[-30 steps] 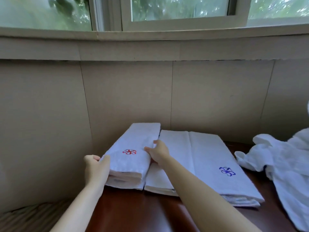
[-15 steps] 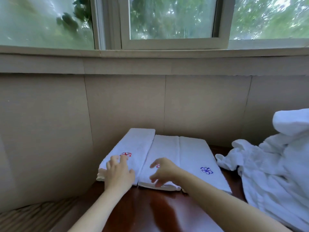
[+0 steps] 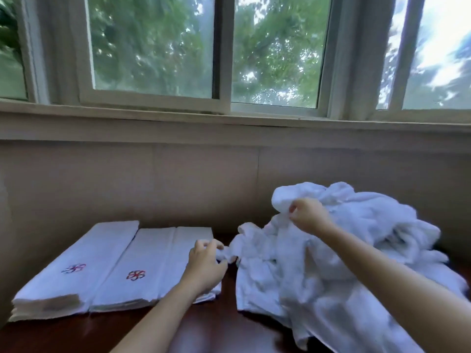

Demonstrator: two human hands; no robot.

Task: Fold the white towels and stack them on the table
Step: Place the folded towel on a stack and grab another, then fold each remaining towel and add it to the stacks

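While left hand (image 3: pixel 207 266) pinches crumpled towels (image 3: pixel 331 266) by a corner, right hand (image 3: pixel 309 215) grips their top

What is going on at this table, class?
A person is working through white towels. Folded towels lie in neat stacks on the left of the dark table. Both hands are at the crumpled pile on the right: the left hand pinches a loose corner at its left edge, and the right hand grips a bunch higher up. No towel is pulled free yet.
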